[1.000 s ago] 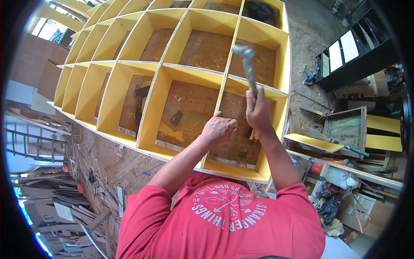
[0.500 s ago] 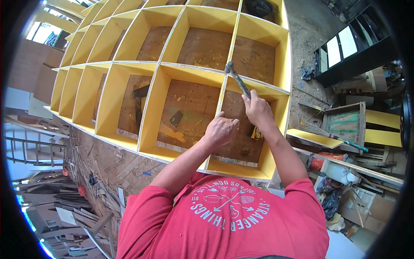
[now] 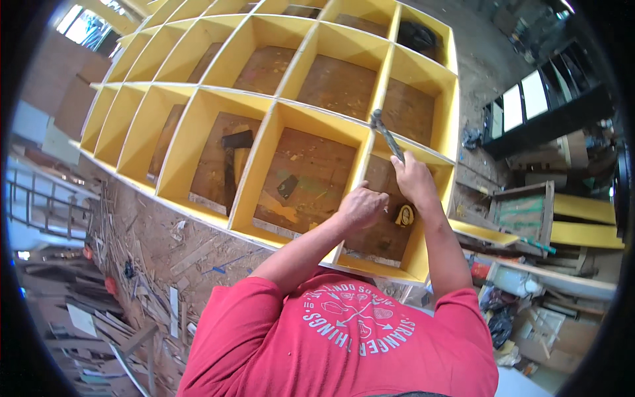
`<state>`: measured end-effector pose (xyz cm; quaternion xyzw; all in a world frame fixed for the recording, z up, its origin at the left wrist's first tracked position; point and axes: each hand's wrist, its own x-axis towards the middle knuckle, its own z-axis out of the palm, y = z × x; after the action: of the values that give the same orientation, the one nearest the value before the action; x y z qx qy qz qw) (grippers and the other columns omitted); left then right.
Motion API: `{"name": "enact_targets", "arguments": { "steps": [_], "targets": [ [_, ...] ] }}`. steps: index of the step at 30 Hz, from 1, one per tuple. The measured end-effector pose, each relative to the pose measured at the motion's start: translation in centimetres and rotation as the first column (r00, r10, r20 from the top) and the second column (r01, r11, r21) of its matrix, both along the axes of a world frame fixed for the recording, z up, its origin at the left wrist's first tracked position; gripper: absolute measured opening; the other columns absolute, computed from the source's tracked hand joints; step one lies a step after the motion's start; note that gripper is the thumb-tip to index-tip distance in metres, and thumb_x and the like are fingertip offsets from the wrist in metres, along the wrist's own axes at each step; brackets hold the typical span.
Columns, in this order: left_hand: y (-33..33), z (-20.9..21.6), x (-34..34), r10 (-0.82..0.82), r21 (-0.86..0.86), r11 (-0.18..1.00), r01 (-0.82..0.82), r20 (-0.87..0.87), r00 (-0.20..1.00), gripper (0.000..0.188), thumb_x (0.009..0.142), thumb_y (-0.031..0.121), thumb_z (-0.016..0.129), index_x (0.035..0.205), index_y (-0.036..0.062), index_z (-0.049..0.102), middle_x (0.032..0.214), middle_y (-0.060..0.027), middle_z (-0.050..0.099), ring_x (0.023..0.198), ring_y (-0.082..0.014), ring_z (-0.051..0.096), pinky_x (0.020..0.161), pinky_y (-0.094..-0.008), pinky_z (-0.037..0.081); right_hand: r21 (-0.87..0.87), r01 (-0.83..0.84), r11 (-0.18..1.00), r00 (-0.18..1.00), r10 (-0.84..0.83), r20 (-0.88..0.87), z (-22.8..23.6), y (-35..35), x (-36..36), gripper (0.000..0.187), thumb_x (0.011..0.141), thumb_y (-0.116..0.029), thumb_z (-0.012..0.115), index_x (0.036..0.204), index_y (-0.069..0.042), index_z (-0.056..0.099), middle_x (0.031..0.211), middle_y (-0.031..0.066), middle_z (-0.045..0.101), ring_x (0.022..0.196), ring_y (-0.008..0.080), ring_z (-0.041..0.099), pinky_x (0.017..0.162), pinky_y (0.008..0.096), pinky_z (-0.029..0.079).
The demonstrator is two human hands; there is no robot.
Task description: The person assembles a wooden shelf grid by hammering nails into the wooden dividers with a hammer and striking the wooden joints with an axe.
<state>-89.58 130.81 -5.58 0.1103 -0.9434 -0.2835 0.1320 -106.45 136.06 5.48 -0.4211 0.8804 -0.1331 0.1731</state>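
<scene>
A large yellow grid of open compartments point(image 3: 317, 106), with pale top edges and brown bottoms, lies before me. My right hand point(image 3: 417, 180) is closed round the handle of a hammer point(image 3: 389, 137). The hammer's head is by the crossing of two dividers at the right. My left hand point(image 3: 364, 206) is closed and lies over the divider left of the near right compartment. What its fingers pinch, if anything, is too small to make out. Below my right hand, a round yellow-and-black thing point(image 3: 405, 215) lies in that compartment.
A dark hammer-shaped tool point(image 3: 238, 139) lies in a compartment to the left, and a dark flat scrap point(image 3: 287, 186) in the one beside it. A black bag point(image 3: 417, 36) sits in a far right compartment. Wood scraps point(image 3: 192, 255) litter the floor at left; a black cabinet point(image 3: 542, 106) is at right.
The whole view has shifted and tilted, so the grid sits further right. The hammer stays in my right hand near the same divider crossing, and my left hand remains closed at the divider.
</scene>
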Motion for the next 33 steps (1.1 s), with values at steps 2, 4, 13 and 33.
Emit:
{"name": "enact_targets", "arguments": {
  "steps": [2, 4, 13, 33],
  "targets": [
    [-0.4, 0.2, 0.4, 0.002, 0.007, 1.0, -0.002, -0.04, 0.999, 0.015, 0.1, 0.029, 0.069, 0.098, 0.0142, 0.068, 0.076, -0.0097, 0.074, 0.073, -0.0336, 0.073, 0.095, -0.0507, 0.052, -0.095, 0.034, 0.995, 0.998, -0.029, 0.048, -1.2, -0.5, 0.3, 0.051, 0.112, -0.051, 0.053, 0.115, 0.0, 0.061, 0.099, 0.0365, 0.072, 0.102, 0.0592, 0.068, 0.088, 0.0672, 0.052],
    [-1.3, 1.1, 1.6, 0.058, 0.203, 0.979, -0.003, -0.267, 0.962, 0.007, 0.096, 0.02, 0.074, 0.098, 0.0135, 0.073, 0.08, -0.0109, 0.075, 0.073, -0.0322, 0.072, 0.089, -0.0462, 0.055, -0.163, -0.035, 0.986, 0.996, 0.047, 0.07, -0.4, -2.7, 2.6, 0.05, 0.112, -0.051, 0.054, 0.114, -0.001, 0.062, 0.094, 0.0352, 0.072, 0.098, 0.0588, 0.068, 0.084, 0.067, 0.051],
    [-21.5, 3.1, 14.9, 0.928, 0.258, 0.37, -0.892, -0.133, 0.347, 0.019, 0.11, 0.026, 0.063, 0.106, 0.0074, 0.068, 0.095, -0.0238, 0.078, 0.09, -0.0458, 0.076, 0.076, -0.0546, 0.059, -0.242, -0.161, 0.957, 0.98, 0.184, 0.075, -2.5, -15.6, 10.9, 0.044, 0.112, -0.046, 0.058, 0.111, -0.003, 0.064, 0.083, 0.0297, 0.071, 0.085, 0.0548, 0.07, 0.073, 0.0633, 0.053],
    [-23.3, 2.5, 14.4, 0.941, 0.36, 0.216, -0.908, 0.17, 0.291, 0.027, 0.112, 0.029, 0.056, 0.119, 0.0032, 0.06, 0.102, -0.0285, 0.076, 0.1, -0.0499, 0.074, 0.086, -0.0592, 0.057, 0.002, -0.266, 0.964, 0.96, 0.265, -0.091, -0.7, -20.5, 13.8, 0.04, 0.116, -0.041, 0.049, 0.121, -0.002, 0.052, 0.091, 0.0318, 0.075, 0.092, 0.0552, 0.074, 0.084, 0.0671, 0.057]
  ]
}}
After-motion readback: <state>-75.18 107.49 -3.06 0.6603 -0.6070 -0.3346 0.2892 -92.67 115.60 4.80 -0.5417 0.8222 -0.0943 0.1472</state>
